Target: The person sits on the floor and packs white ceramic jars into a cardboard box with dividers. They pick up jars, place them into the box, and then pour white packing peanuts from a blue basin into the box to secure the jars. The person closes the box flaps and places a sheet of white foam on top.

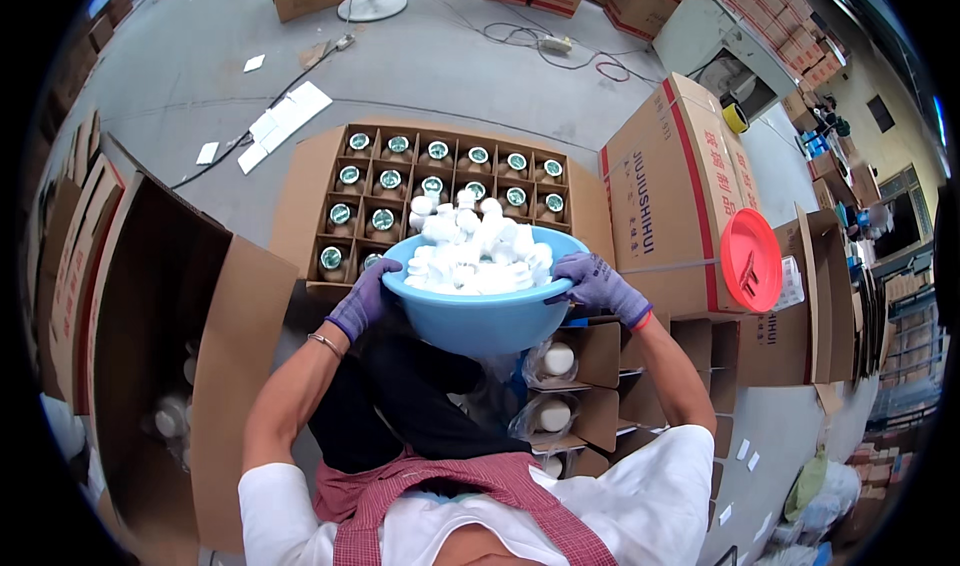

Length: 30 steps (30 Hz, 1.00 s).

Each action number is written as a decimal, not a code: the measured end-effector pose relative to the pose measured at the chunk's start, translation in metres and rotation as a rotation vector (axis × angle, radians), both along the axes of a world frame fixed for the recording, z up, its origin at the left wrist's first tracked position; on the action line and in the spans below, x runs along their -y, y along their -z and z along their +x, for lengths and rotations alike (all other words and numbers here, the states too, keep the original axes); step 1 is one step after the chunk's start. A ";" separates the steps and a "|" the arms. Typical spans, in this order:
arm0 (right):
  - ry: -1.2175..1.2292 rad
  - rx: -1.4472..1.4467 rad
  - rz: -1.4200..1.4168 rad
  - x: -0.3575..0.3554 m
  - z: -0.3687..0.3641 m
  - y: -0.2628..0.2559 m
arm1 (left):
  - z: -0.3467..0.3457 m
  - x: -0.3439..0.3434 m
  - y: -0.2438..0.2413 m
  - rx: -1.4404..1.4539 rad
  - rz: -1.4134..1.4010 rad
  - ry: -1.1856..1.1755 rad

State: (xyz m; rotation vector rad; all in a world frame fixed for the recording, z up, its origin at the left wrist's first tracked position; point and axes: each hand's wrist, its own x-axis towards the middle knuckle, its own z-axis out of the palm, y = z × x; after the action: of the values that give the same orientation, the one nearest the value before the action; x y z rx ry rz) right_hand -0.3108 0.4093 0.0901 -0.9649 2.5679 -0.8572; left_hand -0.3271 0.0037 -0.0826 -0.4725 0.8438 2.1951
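Note:
Both my hands wear purple-grey gloves and hold a light blue plastic basin (480, 322) by its rim. My left hand (365, 296) grips the left side, and my right hand (602, 284) grips the right. White plastic stoppers or caps (480, 254) are heaped in the basin, piled above its far rim. Beyond and partly under the basin stands an open cardboard carton (324, 209) with dividers. Glass bottles (390, 181) with greenish tops stand one per compartment. The basin hides the carton's near right part.
A tall closed carton (652, 191) stands right, with a red plastic lid (752, 260) on it holding small items. An open carton (150, 341) is on the left. Smaller boxes with wrapped white-capped items (556, 359) stand near my lap. Cables (517, 37) cross the floor.

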 end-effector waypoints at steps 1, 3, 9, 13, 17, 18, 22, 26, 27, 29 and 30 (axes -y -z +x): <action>0.003 -0.027 -0.002 -0.001 0.004 -0.002 | 0.002 -0.003 -0.008 0.045 0.035 0.029; 0.023 -0.033 -0.001 -0.008 0.014 -0.010 | 0.010 -0.018 -0.049 0.127 0.103 0.089; 0.063 0.091 0.066 -0.014 0.029 -0.020 | 0.023 -0.019 -0.048 0.156 0.014 0.187; 0.111 0.160 0.081 -0.020 0.056 -0.028 | 0.038 -0.013 -0.024 -0.064 -0.119 0.252; 0.059 0.046 -0.038 -0.035 0.078 -0.031 | 0.057 -0.029 -0.060 -0.017 -0.133 0.186; 0.039 0.020 -0.077 -0.033 0.080 -0.034 | 0.060 -0.029 -0.059 0.052 -0.111 0.180; 0.016 -0.058 0.034 -0.037 0.084 -0.049 | 0.073 -0.034 -0.074 0.014 -0.094 0.198; 0.125 0.189 0.037 -0.035 0.085 -0.059 | 0.073 -0.041 -0.096 0.072 -0.087 0.280; 0.159 0.253 0.039 -0.031 0.084 -0.068 | 0.074 -0.038 -0.092 0.047 -0.103 0.269; 0.049 0.087 0.007 -0.037 0.084 -0.058 | 0.078 -0.038 -0.075 0.006 -0.134 0.162; 0.029 0.043 0.021 -0.038 0.086 -0.055 | 0.082 -0.032 -0.071 -0.518 -0.419 0.287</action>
State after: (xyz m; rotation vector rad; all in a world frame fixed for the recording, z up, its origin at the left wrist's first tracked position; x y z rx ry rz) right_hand -0.2245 0.4471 0.1450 -0.8954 2.5559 -0.8477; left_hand -0.2451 0.0359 -0.0112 0.0418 1.5601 1.8898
